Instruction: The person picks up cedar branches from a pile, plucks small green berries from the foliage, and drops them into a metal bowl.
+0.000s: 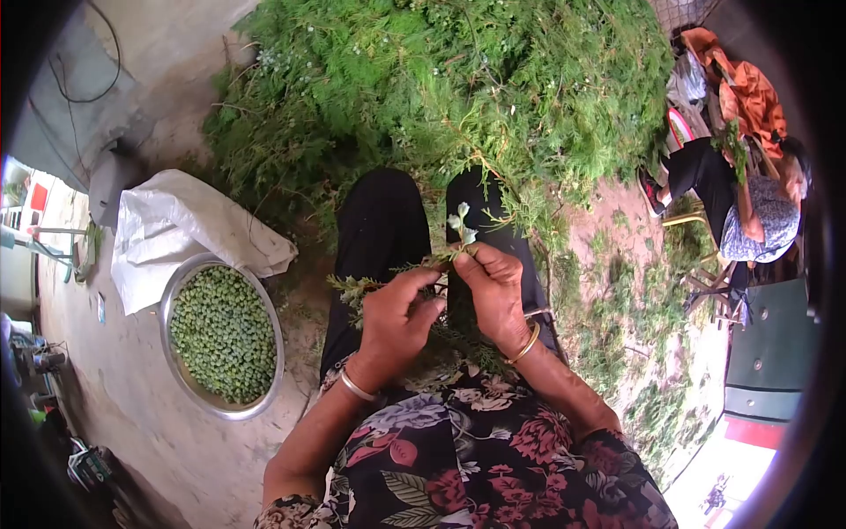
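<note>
Sprig over your lap, pinched at both ends: left hand closed on the stem, right hand nipped below the pale pod. Likely light, limp, easily snapped; hold near the pod.

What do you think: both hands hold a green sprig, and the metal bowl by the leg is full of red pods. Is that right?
Not quite. In the head view the left hand and right hand do hold the green sprig, and the metal bowl sits by the leg, but its pods are green, not red.
</note>
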A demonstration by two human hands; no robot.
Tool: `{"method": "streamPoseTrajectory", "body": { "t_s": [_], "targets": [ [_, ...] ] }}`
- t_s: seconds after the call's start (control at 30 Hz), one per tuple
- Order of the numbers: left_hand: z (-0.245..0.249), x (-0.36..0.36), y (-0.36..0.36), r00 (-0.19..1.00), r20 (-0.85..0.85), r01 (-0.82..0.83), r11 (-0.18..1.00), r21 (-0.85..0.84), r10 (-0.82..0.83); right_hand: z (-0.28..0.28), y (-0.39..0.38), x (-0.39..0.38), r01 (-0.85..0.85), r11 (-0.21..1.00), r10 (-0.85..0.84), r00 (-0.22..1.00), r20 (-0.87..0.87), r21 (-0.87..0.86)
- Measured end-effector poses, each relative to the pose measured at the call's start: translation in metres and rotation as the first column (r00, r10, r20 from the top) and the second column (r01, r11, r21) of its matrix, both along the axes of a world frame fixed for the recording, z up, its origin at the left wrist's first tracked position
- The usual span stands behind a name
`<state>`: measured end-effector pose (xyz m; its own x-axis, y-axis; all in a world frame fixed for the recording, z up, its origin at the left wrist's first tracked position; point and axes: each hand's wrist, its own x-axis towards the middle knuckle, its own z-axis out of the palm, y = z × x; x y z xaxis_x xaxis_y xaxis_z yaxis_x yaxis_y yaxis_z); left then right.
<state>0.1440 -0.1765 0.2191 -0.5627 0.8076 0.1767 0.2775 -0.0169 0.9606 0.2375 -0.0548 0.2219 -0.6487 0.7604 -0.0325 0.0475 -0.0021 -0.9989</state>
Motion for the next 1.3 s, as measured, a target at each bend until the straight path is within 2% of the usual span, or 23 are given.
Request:
{"method": "streamPoseTrajectory", "body": {
  "t_s": [0.07, 0.13, 0.17, 0.2, 0.3, 0.33, 0.4, 0.43, 0.57, 0.63, 0.77, 0.8, 0.83, 0.97, 1.03, 1.07, 1.13, 1.27, 1.3],
  "targets": [
    [0.003, -0.005, 0.003, 0.999, -0.016, -0.045, 0.998, 0.051, 0.046, 0.003, -0.005, 0.001, -0.005, 0.999, 0.006, 1.0, -0.018, 0.04],
    [0.008, -0.012, 0.005, 0.982, 0.031, -0.188, 0.981, 0.049, 0.187, 0.003, -0.009, 0.002, -0.013, 0.997, 0.016, 0.999, -0.042, 0.078],
    [0.016, -0.016, 0.006, 0.959, 0.235, -0.172, 0.984, 0.05, 0.155, 0.002, -0.007, 0.004, -0.037, 0.972, 0.035, 0.999, 0.015, 0.232],
    [0.022, -0.019, 0.008, 0.96, 0.229, -0.174, 0.984, 0.048, 0.159, -0.001, -0.006, 0.006, -0.068, 0.923, 0.043, 0.996, 0.073, 0.378],
    [0.031, -0.022, 0.017, 0.933, 0.356, 0.003, 0.988, 0.152, -0.058, -0.015, -0.004, 0.01, -0.094, 0.876, 0.085, 0.996, 0.04, 0.473],
    [0.03, -0.023, 0.018, 0.934, 0.353, 0.0, 0.989, 0.149, -0.053, -0.015, -0.004, 0.009, -0.09, 0.858, 0.099, 0.995, 0.009, 0.506],
    [0.027, -0.025, 0.022, 0.997, 0.037, 0.068, 0.997, -0.036, -0.066, -0.009, -0.006, 0.007, -0.087, 0.844, 0.095, 0.995, 0.013, 0.529],
    [0.028, -0.025, 0.022, 0.998, -0.043, 0.036, 0.997, -0.067, -0.039, -0.007, -0.005, 0.007, -0.103, 0.81, 0.106, 0.994, 0.028, 0.578],
    [0.029, -0.03, 0.018, 0.989, -0.14, 0.032, 0.993, -0.116, -0.049, -0.006, -0.003, 0.008, -0.158, 0.732, 0.148, 0.986, 0.072, 0.662],
    [0.022, -0.039, 0.017, 0.987, -0.098, 0.122, 0.99, -0.071, -0.129, -0.004, -0.002, 0.008, -0.176, 0.73, 0.17, 0.983, 0.074, 0.661],
    [0.022, -0.041, 0.018, 0.967, -0.117, 0.23, 0.973, 0.029, -0.225, -0.005, 0.003, 0.01, -0.233, 0.715, 0.227, 0.969, 0.096, 0.659],
    [0.031, -0.039, 0.016, 0.967, 0.122, 0.234, 0.967, -0.096, -0.222, -0.005, 0.004, 0.011, -0.233, 0.716, 0.227, 0.969, 0.095, 0.659],
    [0.035, -0.037, 0.015, 0.919, 0.353, 0.264, 0.94, -0.215, -0.178, -0.006, 0.005, 0.012, -0.245, 0.719, 0.243, 0.965, 0.096, 0.651],
    [0.028, -0.033, 0.012, 0.943, 0.313, 0.178, 0.964, -0.197, -0.11, -0.006, 0.002, 0.014, -0.252, 0.726, 0.257, 0.962, 0.088, 0.639],
    [0.029, -0.033, 0.011, 0.892, 0.446, 0.15, 0.976, -0.157, -0.065, -0.007, 0.0, 0.013, -0.243, 0.736, 0.256, 0.964, 0.072, 0.632],
    [0.029, -0.033, 0.01, 0.892, 0.446, 0.149, 0.976, -0.156, -0.065, -0.007, -0.001, 0.012, -0.231, 0.746, 0.254, 0.966, 0.054, 0.625],
    [0.029, -0.033, 0.008, 0.687, 0.727, 0.121, 0.985, -0.123, 0.006, -0.007, -0.001, 0.012, -0.235, 0.747, 0.258, 0.965, 0.055, 0.622],
    [0.028, -0.038, 0.004, 0.643, 0.76, 0.097, 0.976, -0.197, 0.09, -0.009, -0.001, 0.012, -0.243, 0.736, 0.274, 0.961, 0.05, 0.632],
    [0.025, -0.044, 0.0, 0.66, 0.751, 0.159, 0.972, -0.171, 0.024, -0.011, -0.001, 0.012, -0.248, 0.739, 0.28, 0.959, 0.05, 0.627]
  ]
}}
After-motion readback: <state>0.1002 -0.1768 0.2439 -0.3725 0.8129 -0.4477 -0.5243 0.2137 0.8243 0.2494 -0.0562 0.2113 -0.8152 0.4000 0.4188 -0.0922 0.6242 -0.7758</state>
